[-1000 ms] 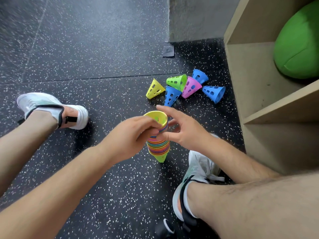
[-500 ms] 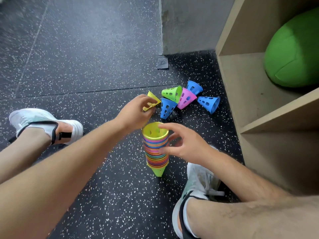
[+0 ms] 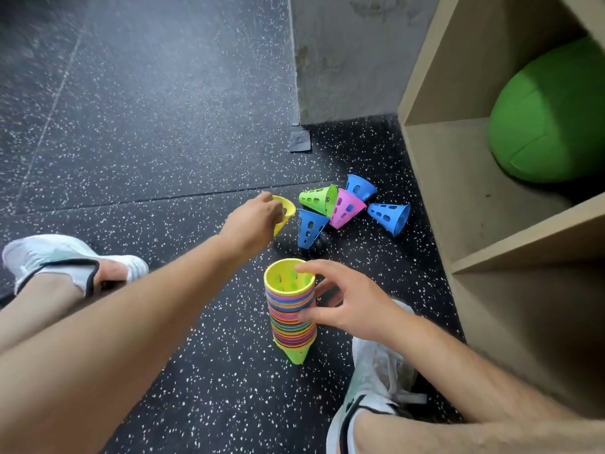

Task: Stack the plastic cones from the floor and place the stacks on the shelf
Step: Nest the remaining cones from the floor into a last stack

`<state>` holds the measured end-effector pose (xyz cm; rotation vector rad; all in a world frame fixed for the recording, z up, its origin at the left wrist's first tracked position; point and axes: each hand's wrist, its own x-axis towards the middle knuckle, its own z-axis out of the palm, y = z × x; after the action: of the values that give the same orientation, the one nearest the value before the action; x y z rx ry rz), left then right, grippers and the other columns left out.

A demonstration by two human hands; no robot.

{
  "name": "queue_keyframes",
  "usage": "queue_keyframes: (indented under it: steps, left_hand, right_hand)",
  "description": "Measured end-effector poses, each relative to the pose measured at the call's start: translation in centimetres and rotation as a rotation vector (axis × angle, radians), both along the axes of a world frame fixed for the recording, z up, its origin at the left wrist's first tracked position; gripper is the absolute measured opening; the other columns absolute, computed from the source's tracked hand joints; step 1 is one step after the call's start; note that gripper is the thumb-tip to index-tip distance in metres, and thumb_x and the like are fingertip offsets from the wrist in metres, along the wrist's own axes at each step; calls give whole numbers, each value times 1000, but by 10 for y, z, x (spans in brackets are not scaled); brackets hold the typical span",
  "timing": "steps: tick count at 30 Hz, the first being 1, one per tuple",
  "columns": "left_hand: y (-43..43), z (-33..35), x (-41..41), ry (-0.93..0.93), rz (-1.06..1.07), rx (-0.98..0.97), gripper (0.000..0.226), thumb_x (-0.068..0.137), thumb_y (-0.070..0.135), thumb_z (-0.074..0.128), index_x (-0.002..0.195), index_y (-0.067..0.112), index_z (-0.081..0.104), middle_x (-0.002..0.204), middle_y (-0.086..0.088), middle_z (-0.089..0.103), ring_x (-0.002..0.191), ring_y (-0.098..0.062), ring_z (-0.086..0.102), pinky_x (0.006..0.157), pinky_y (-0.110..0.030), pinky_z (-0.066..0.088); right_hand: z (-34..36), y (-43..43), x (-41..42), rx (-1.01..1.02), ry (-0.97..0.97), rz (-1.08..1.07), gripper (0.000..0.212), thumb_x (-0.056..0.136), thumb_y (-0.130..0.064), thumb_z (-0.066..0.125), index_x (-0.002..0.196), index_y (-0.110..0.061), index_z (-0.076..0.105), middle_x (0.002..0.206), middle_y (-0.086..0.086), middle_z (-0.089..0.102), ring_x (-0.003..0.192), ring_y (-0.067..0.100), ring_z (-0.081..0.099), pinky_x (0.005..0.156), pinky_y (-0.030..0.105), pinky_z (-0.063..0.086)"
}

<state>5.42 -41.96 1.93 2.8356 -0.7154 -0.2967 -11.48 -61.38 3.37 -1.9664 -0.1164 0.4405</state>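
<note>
The floor [image 3: 137,142] is dark rubber matting flecked with white, with a straight seam crossing it just behind the loose cones. A grey concrete wall [image 3: 347,57] ends at a corner, where a small dark patch [image 3: 300,141] lies at its foot. At the right stands a pale wooden shelf unit [image 3: 458,178]; its lower compartment holds a green ball [image 3: 553,116], and a narrow strip of floor separates its front edge from the nearest cone.

The left hand [image 3: 252,221] reaches forward, its fingers closed on the rim of a yellow cone [image 3: 285,211]. Just beside it, 5 cones lie tipped in a cluster: a green cone [image 3: 319,198], a pink cone [image 3: 345,208], and 3 blue ones, the nearest blue cone [image 3: 309,227] touching the pink one.

The right hand [image 3: 347,301] wraps partly open around the multicoloured stack of cones [image 3: 291,309], forefinger on the top rim and thumb at mid-height; the stack stands tip-down on the floor, between 2 white sneakers. The left sneaker [image 3: 65,260] sits well apart; the right sneaker [image 3: 376,381] is near the stack. Wide open floor spreads to the left and behind.
</note>
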Motion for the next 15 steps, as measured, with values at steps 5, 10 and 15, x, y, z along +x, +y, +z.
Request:
queue_keyframes:
  steps: [5, 10, 15]
  left_hand:
    - [24, 67, -39, -184, 20, -477, 10, 102, 17, 63, 103, 11, 71, 99, 2, 56, 75, -19, 55, 71, -31, 47]
    - [43, 101, -92, -175, -48, -539, 18, 103, 22, 59, 107, 9, 72, 102, -1, 59, 78, -8, 50, 75, -7, 37]
    - [47, 69, -131, -11, -66, -501, 18, 101, 23, 60, 107, 13, 74, 108, -1, 61, 94, -16, 61, 85, -30, 52]
  right_hand:
    - [3, 5, 0, 11, -10, 11, 68, 73, -47, 86, 132, -50, 54, 132, -32, 52, 101, 2, 64, 88, 30, 54]
    - [7, 7, -2, 18, 30, -5, 73, 72, -46, 88, 134, -54, 50, 127, -31, 55, 100, -1, 64, 83, 26, 53]
    - [12, 11, -2, -21, 32, -14, 76, 70, -47, 88, 135, -51, 47, 115, -31, 61, 92, -3, 65, 75, 25, 48]
